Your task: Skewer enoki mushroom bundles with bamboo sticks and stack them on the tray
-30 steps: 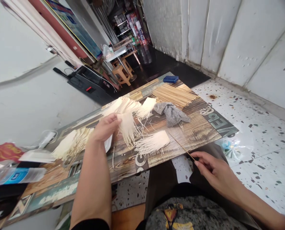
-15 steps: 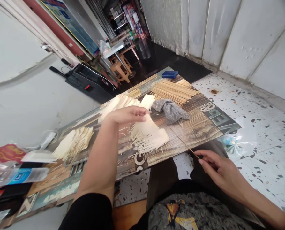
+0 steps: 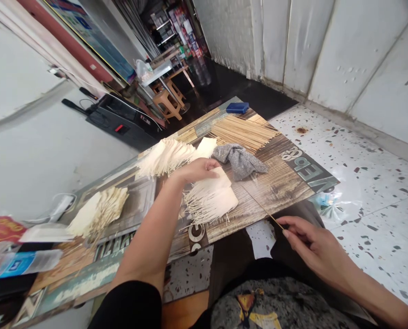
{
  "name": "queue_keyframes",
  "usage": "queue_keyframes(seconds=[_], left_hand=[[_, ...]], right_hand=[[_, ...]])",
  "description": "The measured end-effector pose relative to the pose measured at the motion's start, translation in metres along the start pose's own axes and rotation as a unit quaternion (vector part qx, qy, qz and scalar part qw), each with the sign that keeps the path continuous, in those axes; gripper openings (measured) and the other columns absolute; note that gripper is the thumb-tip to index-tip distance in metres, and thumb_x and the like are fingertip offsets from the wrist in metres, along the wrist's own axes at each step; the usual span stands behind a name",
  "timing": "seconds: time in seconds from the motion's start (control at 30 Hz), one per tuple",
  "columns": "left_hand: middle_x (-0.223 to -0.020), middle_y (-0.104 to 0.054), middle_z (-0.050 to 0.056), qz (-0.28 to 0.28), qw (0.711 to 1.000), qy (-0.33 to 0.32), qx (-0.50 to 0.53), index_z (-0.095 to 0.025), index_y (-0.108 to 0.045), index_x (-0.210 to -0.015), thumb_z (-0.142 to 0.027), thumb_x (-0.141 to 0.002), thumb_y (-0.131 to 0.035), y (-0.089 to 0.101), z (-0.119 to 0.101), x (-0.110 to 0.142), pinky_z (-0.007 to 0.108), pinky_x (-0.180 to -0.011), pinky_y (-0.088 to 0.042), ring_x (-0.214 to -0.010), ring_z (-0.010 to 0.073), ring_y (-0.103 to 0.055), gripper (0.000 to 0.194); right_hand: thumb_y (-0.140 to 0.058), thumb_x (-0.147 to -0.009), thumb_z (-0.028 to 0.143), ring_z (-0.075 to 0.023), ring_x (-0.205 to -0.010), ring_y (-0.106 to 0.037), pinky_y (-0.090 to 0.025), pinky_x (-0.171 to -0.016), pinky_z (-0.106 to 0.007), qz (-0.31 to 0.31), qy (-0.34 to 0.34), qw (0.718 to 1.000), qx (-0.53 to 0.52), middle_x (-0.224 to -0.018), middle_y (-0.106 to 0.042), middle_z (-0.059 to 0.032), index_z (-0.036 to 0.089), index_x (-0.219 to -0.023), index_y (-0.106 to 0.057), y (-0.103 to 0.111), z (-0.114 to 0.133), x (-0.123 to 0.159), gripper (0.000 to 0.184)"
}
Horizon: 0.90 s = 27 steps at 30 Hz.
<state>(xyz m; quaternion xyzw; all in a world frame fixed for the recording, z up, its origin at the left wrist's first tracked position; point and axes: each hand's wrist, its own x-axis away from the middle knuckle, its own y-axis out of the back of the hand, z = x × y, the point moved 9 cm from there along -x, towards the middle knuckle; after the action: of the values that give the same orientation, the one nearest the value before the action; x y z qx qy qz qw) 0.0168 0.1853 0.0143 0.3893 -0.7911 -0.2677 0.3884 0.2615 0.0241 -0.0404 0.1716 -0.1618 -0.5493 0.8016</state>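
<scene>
My left hand (image 3: 197, 170) rests with curled fingers on the top edge of a cream fringed sheet (image 3: 212, 199), which lies over another such sheet on the low wood-print board (image 3: 286, 183). My right hand (image 3: 309, 244) pinches the near end of a thin bamboo skewer (image 3: 262, 210) that slants across the board's front edge. A crumpled grey cloth (image 3: 240, 160) lies just right of my left hand. Behind it is a flat pile of bamboo skewers (image 3: 243, 133).
More stacks of cream fringed sheets (image 3: 164, 156) lie at the back, and another stack (image 3: 99, 210) at the left. A blue box (image 3: 237, 108) sits at the board's far end. A plastic bottle (image 3: 22, 262) and wrappers lie at far left. Speckled floor surrounds the board.
My left hand carried a fringed sheet from the left rightward and laid it on the sheet at the board's middle. My right hand has kept its hold on the skewer, barely moving.
</scene>
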Motion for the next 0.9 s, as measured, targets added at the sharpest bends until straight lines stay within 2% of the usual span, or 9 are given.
queue_keyframes(seconds=[0.27,0.47,0.57,0.63,0.7,0.73,0.83,0.9], left_hand=[[-0.113,-0.069,0.007,-0.11,0.99,0.004,-0.083,-0.018,-0.067,-0.109,-0.022,-0.074,-0.058,0.001,-0.005,0.015,0.036,-0.093,-0.045,-0.103,0.0252,-0.063,0.037],[-0.116,-0.069,0.005,-0.153,0.982,0.003,-0.109,-0.017,-0.066,-0.111,-0.02,-0.077,-0.055,0.004,0.001,0.019,0.033,-0.096,-0.047,-0.106,0.0221,-0.064,0.036],[-0.13,-0.061,0.009,-0.197,0.971,0.005,-0.134,-0.017,-0.06,-0.123,-0.024,-0.083,-0.052,0.004,-0.005,0.031,0.041,-0.107,-0.038,-0.122,0.0259,-0.054,0.041],[-0.146,-0.045,0.011,-0.22,0.963,-0.008,-0.157,-0.016,-0.048,-0.136,-0.031,-0.088,-0.049,-0.007,-0.014,0.049,0.048,-0.115,-0.025,-0.138,0.0287,-0.036,0.05],[-0.157,-0.025,0.013,-0.219,0.953,-0.048,-0.202,-0.014,-0.031,-0.146,-0.04,-0.092,-0.047,-0.032,-0.029,0.071,0.046,-0.118,-0.015,-0.146,0.0271,-0.017,0.062],[-0.158,-0.019,0.014,-0.213,0.947,-0.066,-0.232,-0.012,-0.024,-0.149,-0.043,-0.093,-0.045,-0.048,-0.035,0.083,0.045,-0.119,-0.013,-0.146,0.0261,-0.013,0.067],[-0.157,-0.022,0.015,-0.198,0.937,-0.066,-0.28,-0.012,-0.02,-0.15,-0.043,-0.097,-0.037,-0.09,-0.039,0.107,0.045,-0.119,-0.017,-0.146,0.0245,-0.013,0.063],[-0.155,-0.028,0.015,-0.209,0.935,-0.044,-0.284,-0.012,-0.022,-0.149,-0.037,-0.099,-0.032,-0.105,-0.036,0.112,0.046,-0.118,-0.019,-0.145,0.0232,-0.018,0.056]], right_hand=[[-0.042,-0.095,0.039,-0.0146,-0.055,-0.05,-0.039,-0.047,-0.025,-0.002,0.009,1.0,0.0,-0.064,-0.056,0.0033,0.027,-0.112,-0.055,-0.003,0.006,0.001,0.025],[-0.042,-0.095,0.036,-0.0131,-0.051,-0.047,-0.039,-0.047,-0.025,-0.008,0.026,1.0,0.012,-0.06,-0.052,0.0051,0.026,-0.113,-0.055,-0.003,0.015,0.002,0.024],[-0.043,-0.095,0.034,-0.0129,-0.052,-0.048,-0.041,-0.048,-0.025,-0.028,0.036,0.999,0.017,-0.063,-0.055,0.004,0.023,-0.119,-0.054,-0.001,0.019,0.004,0.029],[-0.043,-0.095,0.034,-0.013,-0.053,-0.051,-0.042,-0.049,-0.025,-0.03,0.034,0.999,0.018,-0.066,-0.058,0.0026,0.022,-0.123,-0.053,0.0,0.019,0.005,0.032],[-0.041,-0.095,0.034,-0.0133,-0.055,-0.052,-0.043,-0.049,-0.025,-0.022,0.024,0.999,0.018,-0.067,-0.059,0.0014,0.02,-0.123,-0.055,-0.001,0.017,0.006,0.033],[-0.041,-0.095,0.034,-0.0134,-0.055,-0.053,-0.043,-0.049,-0.025,-0.017,0.02,1.0,0.018,-0.067,-0.059,0.0009,0.02,-0.122,-0.056,-0.001,0.015,0.006,0.034],[-0.04,-0.095,0.035,-0.0137,-0.055,-0.053,-0.044,-0.051,-0.026,-0.004,0.021,1.0,0.02,-0.067,-0.059,0.0011,0.019,-0.12,-0.057,-0.004,0.013,0.007,0.034],[-0.04,-0.095,0.034,-0.0137,-0.055,-0.053,-0.045,-0.052,-0.026,0.003,0.028,0.999,0.02,-0.066,-0.059,0.0018,0.02,-0.12,-0.057,-0.008,0.014,0.007,0.034]])
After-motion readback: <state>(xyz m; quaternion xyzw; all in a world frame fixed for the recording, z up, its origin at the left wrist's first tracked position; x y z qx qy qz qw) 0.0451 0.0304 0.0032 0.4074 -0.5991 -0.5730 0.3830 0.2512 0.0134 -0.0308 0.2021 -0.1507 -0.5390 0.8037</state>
